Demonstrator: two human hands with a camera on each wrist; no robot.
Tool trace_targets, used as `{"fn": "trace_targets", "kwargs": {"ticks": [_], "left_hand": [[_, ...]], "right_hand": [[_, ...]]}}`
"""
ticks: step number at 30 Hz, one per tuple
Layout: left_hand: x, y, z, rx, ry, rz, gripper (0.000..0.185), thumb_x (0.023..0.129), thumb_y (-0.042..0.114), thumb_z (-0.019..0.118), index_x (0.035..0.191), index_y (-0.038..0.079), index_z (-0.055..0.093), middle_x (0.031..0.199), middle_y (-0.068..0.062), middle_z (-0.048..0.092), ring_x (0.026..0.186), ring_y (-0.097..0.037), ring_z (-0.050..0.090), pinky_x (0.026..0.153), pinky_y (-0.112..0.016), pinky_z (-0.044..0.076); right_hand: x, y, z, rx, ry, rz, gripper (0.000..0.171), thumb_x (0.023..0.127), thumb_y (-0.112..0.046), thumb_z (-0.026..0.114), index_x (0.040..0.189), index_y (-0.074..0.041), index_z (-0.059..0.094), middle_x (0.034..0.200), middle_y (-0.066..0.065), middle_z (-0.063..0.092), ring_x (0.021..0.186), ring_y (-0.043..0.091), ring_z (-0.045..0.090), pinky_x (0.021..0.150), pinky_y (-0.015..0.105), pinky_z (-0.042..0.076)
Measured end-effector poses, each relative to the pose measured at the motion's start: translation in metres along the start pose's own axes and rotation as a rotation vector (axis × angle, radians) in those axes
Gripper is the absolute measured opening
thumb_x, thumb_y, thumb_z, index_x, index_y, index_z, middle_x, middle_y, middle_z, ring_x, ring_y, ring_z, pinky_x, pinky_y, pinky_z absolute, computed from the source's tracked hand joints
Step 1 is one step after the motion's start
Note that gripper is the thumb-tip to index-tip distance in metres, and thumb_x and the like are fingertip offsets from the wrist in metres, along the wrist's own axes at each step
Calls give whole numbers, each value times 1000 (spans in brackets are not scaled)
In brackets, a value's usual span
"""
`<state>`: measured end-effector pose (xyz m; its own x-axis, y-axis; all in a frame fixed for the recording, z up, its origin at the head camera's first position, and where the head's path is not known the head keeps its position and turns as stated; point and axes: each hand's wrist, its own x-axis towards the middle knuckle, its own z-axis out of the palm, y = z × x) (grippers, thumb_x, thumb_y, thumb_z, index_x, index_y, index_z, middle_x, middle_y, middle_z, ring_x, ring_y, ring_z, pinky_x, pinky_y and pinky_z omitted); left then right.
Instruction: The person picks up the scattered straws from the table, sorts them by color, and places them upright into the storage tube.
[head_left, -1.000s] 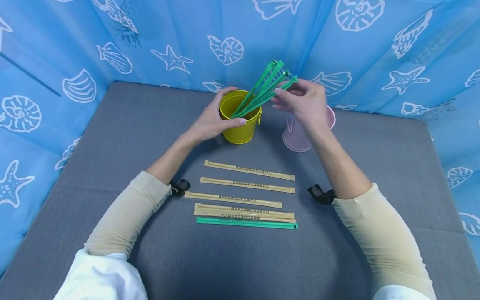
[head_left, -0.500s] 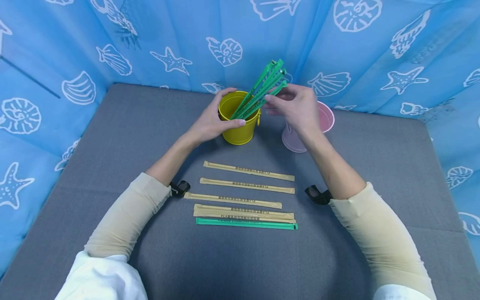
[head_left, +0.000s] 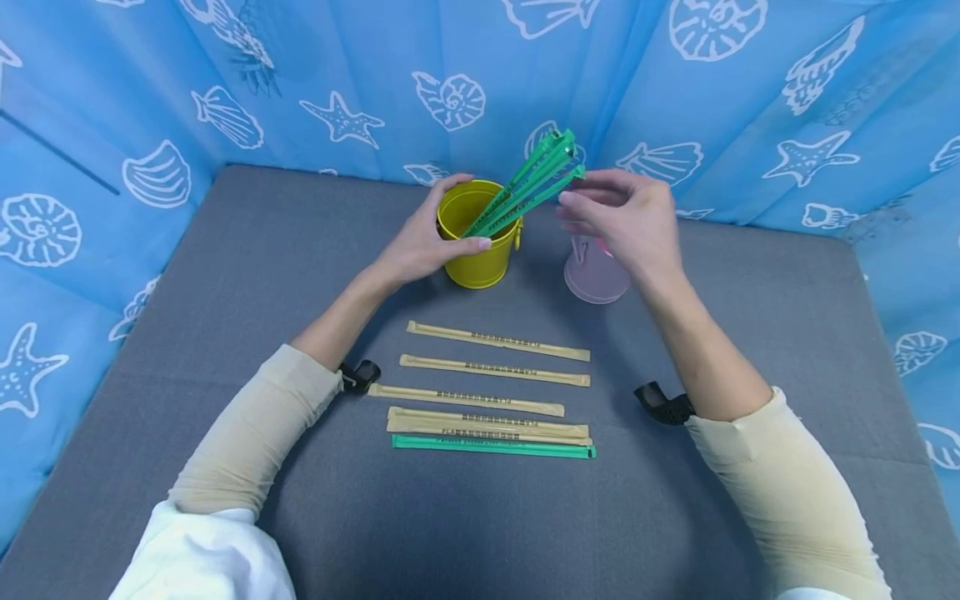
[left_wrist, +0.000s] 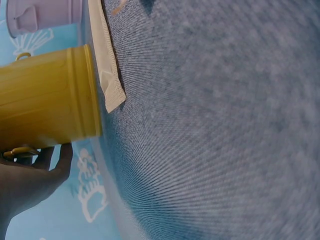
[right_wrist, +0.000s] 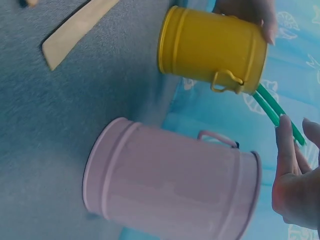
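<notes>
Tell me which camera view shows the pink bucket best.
The right wrist view: the pink bucket fills the frame, its side wall, base rim and handle plain. In the head view the right hand hides most of it. The left wrist view catches only a corner.

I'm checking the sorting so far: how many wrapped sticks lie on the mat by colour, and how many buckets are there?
Tan wrapped sticks on the mat: 5
Green wrapped sticks on the mat: 1
Yellow bucket: 1
Pink bucket: 1
Total: 8
</notes>
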<state>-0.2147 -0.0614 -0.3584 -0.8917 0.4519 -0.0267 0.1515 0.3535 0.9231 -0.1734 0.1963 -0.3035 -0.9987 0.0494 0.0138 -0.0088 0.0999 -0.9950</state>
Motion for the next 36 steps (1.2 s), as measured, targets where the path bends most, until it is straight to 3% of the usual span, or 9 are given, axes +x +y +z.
{"fn": "trace_targets", "kwargs": {"ticks": [3, 7, 12, 19, 29, 36], "left_hand": [[-7, 11, -1, -3, -6, -10, 83, 89, 25, 74, 156, 18, 24, 163, -5, 20, 146, -25, 26, 116, -48, 23], [-7, 14, 0, 1, -5, -17, 84, 90, 26, 74, 156, 19, 23, 163, -3, 19, 146, -24, 25, 116, -49, 22], [-7, 15, 0, 5, -8, -19, 85, 89, 25, 75, 156, 18, 24, 163, -5, 19, 146, -25, 25, 116, -49, 22], [-7, 15, -1, -1, -13, -30, 85, 89, 26, 74, 156, 19, 23, 163, -4, 18, 146, -24, 25, 116, -49, 22], [-5, 16, -1, -3, -24, -21, 84, 89, 25, 74, 156, 17, 23, 163, -7, 18, 145, -26, 26, 115, -48, 24], [-7, 15, -2, -13, -22, -15, 84, 89, 24, 74, 156, 17, 24, 162, -7, 19, 145, -25, 26, 116, -48, 24]], "right_hand": [[-8, -1, -7, 15, 1, 7, 43, 82, -18, 83, 117, 1, 68, 99, 13, 75, 86, 22, 74, 76, 34, 58], [-18, -1, -14, 10, -12, -1, 38, 83, -19, 82, 114, 0, 70, 100, 14, 75, 87, 24, 74, 74, 32, 58], [-34, 7, -22, 17, -59, -87, 33, 85, -10, 79, 112, 6, 68, 102, 17, 74, 89, 23, 73, 75, 32, 57], [-61, 22, -30, -313, -49, -185, 30, 88, -15, 77, 116, -6, 72, 103, 1, 74, 98, 14, 68, 87, 20, 51], [-88, 43, -41, -364, -132, -204, 24, 90, -7, 73, 114, -4, 71, 103, 4, 72, 93, 14, 69, 81, 20, 53], [-116, 55, -39, -380, -249, -183, 25, 90, -2, 71, 115, -4, 69, 106, 4, 72, 88, 14, 66, 79, 19, 51]]}}
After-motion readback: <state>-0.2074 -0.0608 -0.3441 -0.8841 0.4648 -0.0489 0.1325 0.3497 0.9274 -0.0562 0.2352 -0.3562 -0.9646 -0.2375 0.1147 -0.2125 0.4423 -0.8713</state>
